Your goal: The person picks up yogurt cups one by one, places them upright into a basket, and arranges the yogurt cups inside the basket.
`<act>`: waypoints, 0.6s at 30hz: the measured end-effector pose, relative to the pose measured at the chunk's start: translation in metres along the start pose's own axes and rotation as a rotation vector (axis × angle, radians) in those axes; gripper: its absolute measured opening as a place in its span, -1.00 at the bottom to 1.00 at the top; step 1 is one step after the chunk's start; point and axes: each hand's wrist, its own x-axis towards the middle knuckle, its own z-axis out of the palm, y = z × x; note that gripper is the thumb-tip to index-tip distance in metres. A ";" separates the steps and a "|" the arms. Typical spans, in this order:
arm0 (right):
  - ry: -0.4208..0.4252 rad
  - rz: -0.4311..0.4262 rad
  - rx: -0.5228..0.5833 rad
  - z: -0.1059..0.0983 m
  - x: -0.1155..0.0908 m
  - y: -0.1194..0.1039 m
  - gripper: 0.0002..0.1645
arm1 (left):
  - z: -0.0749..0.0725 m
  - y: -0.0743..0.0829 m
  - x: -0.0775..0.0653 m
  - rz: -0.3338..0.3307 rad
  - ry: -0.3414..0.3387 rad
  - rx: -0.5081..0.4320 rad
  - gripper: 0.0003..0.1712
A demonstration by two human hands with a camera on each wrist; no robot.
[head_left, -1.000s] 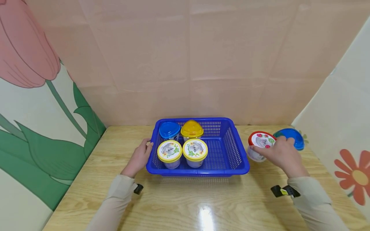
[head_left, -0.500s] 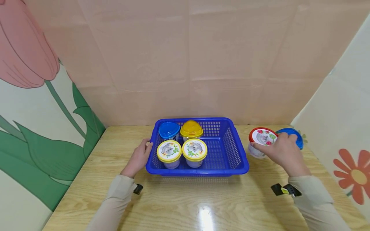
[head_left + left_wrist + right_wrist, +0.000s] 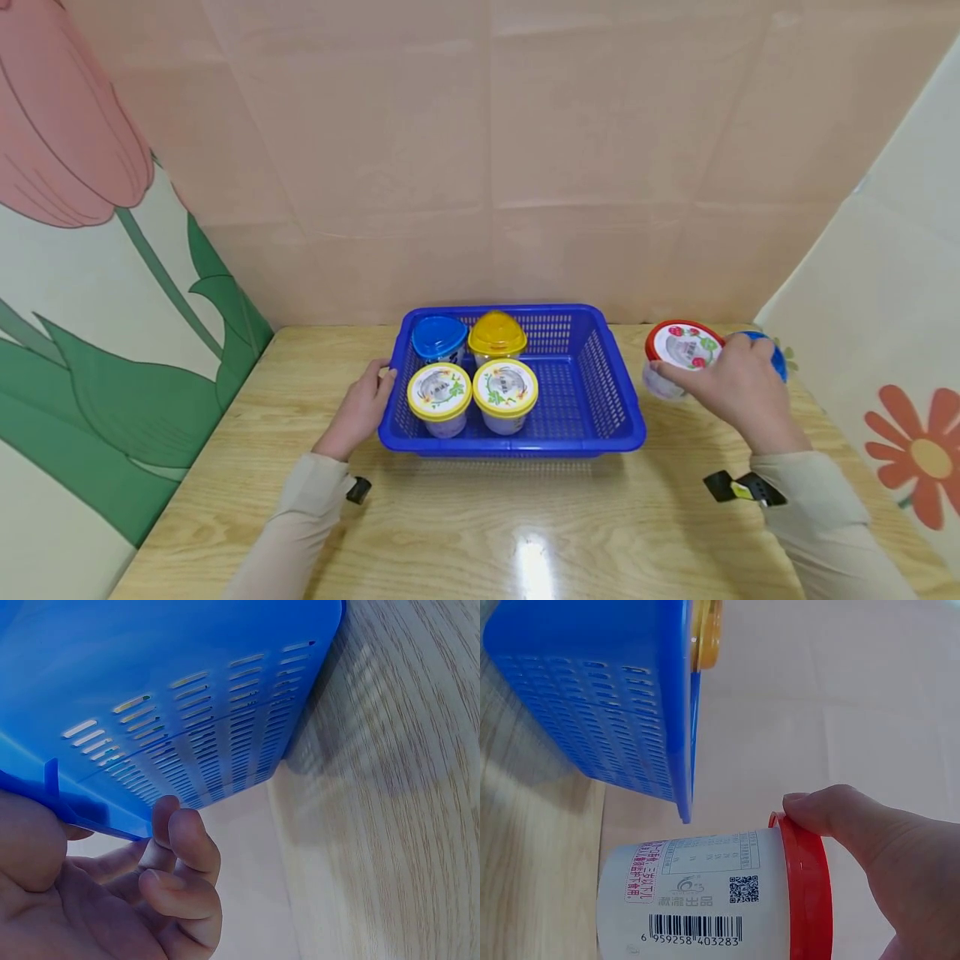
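Observation:
My right hand (image 3: 738, 392) grips a white plastic tub with a red lid (image 3: 684, 347) by its rim, to the right of the basket. Seen from the right wrist, the thumb lies on the lid's edge, and the tub (image 3: 697, 900) shows a printed label and barcode. At the left end of a blue slotted basket (image 3: 577, 446), my left hand (image 3: 363, 408) holds the rim; in the left wrist view the thumb is at the rim (image 3: 90, 821) and the fingers are bent below. Inside the basket stand two yellow-lidded tubs, one nearer left (image 3: 441, 392) and one beside it (image 3: 506, 388).
Behind those tubs in the basket are a blue-lidded container (image 3: 439, 337) and a domed yellow-lidded one (image 3: 497, 335). Partly hidden behind my right hand is a blue lidded container (image 3: 772, 354) on the wooden table (image 3: 450, 525). A plain backdrop (image 3: 495, 167) rises behind the table.
My right hand has moved the red-lidded tub slightly up and away from me in the head view, with its lid's print turned. The left hand and basket have stayed in place.

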 end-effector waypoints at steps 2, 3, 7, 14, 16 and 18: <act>0.009 -0.006 0.005 -0.002 0.000 -0.001 0.39 | 0.000 0.001 0.000 0.002 0.000 0.002 -0.44; 0.012 -0.010 0.005 -0.002 0.000 -0.002 0.40 | 0.000 0.000 0.000 0.002 -0.001 0.003 -0.44; 0.012 -0.013 0.003 -0.006 0.001 -0.006 0.42 | -0.001 0.001 0.001 0.004 0.001 0.006 -0.44; 0.022 -0.015 0.015 -0.012 0.003 -0.016 0.40 | -0.002 0.001 0.001 -0.003 0.001 0.011 -0.44; 0.020 -0.016 0.020 -0.014 0.003 -0.018 0.40 | -0.002 0.001 0.000 -0.001 0.001 0.011 -0.45; 0.013 -0.014 0.023 -0.015 0.002 -0.020 0.40 | -0.001 0.000 0.000 0.010 0.010 0.014 -0.46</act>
